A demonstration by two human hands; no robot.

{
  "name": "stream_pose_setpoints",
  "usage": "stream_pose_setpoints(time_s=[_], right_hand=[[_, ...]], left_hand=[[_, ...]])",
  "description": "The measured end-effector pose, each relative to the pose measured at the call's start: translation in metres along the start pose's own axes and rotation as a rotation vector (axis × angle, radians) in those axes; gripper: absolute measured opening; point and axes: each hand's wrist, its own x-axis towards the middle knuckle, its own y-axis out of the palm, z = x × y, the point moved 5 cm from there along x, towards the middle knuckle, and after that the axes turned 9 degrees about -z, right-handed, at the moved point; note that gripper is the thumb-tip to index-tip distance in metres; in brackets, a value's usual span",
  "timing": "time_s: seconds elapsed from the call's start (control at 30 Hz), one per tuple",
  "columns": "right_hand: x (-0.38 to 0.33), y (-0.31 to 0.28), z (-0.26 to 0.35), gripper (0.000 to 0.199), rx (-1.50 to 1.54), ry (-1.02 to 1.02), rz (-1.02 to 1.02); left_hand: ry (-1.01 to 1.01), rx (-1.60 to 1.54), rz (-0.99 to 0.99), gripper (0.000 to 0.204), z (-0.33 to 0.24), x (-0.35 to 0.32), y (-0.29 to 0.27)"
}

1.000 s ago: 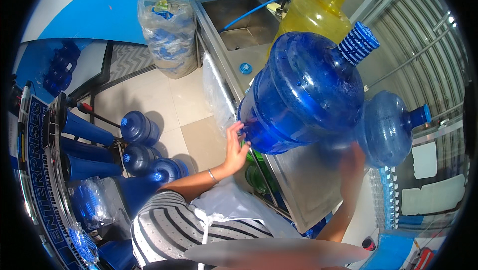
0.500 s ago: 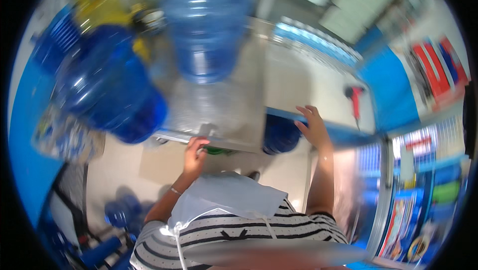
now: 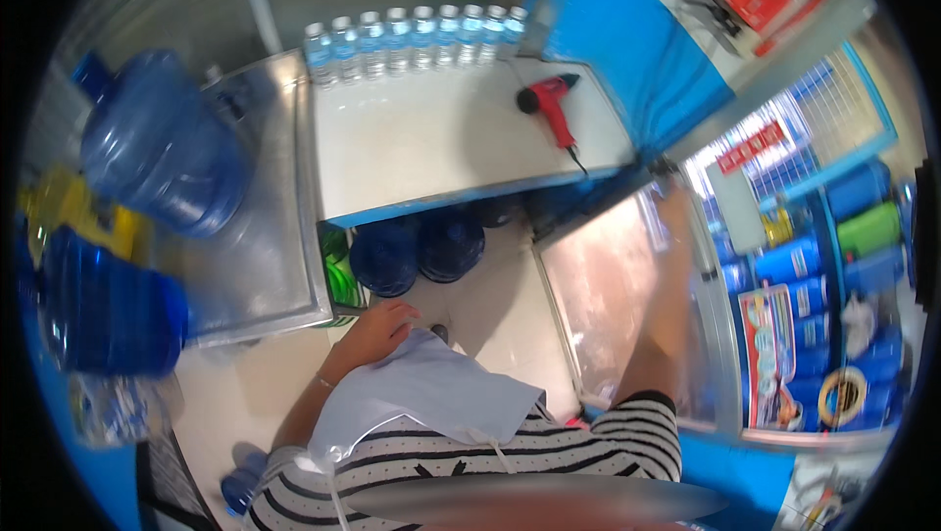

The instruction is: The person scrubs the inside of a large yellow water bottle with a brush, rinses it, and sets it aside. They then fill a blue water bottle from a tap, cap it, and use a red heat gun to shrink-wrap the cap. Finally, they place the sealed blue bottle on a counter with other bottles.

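Observation:
My left hand (image 3: 384, 327) hovers in front of the pale grey apron (image 3: 421, 379), its fingers loosely bent and holding nothing. Far out to the right, my right arm reaches to the corner of a glazed door (image 3: 627, 266) with a metal frame. There my right hand (image 3: 670, 206) is smeared by motion against the frame, and whether it grips the edge cannot be made out. A white-topped counter (image 3: 392, 159) with a blue edge lies ahead. On it rests a red heat gun (image 3: 555, 112) with a dark cord, and a row of small clear bottles (image 3: 421, 39) stands behind.
Left of the counter, a steel table (image 3: 265, 227) bears a large blue water jug (image 3: 162, 139). Another blue jug (image 3: 108, 306) stands nearer. Below the counter are dark blue jugs (image 3: 384, 257) and a green item (image 3: 339, 276). Shelves of blue goods (image 3: 809, 315) lie beyond the door.
My view has swung to the right, bringing the counter, heat gun and door toward the middle. My right hand has gone from the counter's front edge to the door frame.

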Motion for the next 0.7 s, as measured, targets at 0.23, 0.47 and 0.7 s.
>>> stream_pose_setpoints(time_s=[0.23,0.47,0.7], right_hand=[[0.059,0.062,-0.102,0.049,-0.293,0.178,0.137],[0.080,0.077,-0.104,0.045,-0.411,0.302,0.137],[0.060,0.068,-0.101,0.043,-0.450,0.370,0.130]], left_hand=[[-0.053,0.199,-0.172,0.019,0.004,-0.002,-0.023],[-0.114,0.226,-0.505,0.022,0.002,-0.028,-0.072],[-0.273,0.215,-0.519,0.022,0.015,-0.075,-0.087]])
